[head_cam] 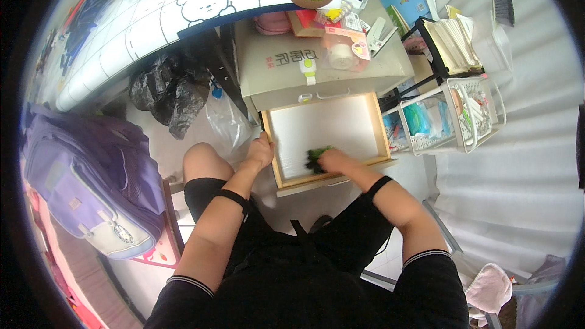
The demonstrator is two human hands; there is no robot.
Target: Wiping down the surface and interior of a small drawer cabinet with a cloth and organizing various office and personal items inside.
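A pulled-out drawer (pixel 327 132) with wooden sides and a white bottom lies before me. Inside it, near the front, my right hand (pixel 333 161) grips a green and black brush-like thing (pixel 316 159), which is blurred. My left hand (pixel 262 151) is closed at the left edge of the drawer; whether anything is inside that fist cannot be told. Behind the drawer, the cabinet top (pixel 260 66) bears a white and green child-lock strap (pixel 308 69), a pink package (pixel 347 50) and a pink pouch (pixel 273 23).
A purple backpack (pixel 109 178) stands at the left. Under the desk (pixel 151 9) hang a black plastic bag (pixel 169 91) and a clear one (pixel 226 119). At the right are white baskets (pixel 450 119), a holder with papers (pixel 450 45) and a white curtain (pixel 507 201).
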